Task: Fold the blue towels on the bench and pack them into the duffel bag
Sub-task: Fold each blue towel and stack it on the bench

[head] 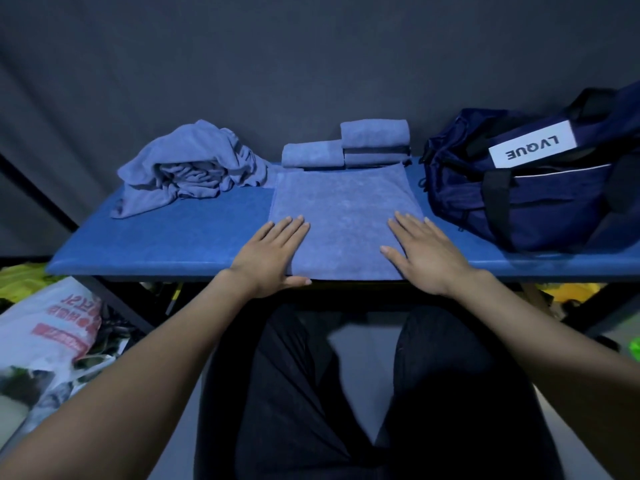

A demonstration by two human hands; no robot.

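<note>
**Both palms flat on the spread towel**

At the bench's (166,244) front edge, the left hand (272,256) and right hand (424,256) press, fingers straight, on a flat towel (346,209). Behind it sit perhaps four folded towels (346,147); crumpled towels (194,168) lie back-left, the duffel bag (540,188) at the right end.

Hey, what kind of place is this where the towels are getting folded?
Probably a makeshift work or storage corner, not a laundry room: a padded blue bench against a dark fabric backdrop, with printed plastic bags and clutter on the floor underneath.
</note>
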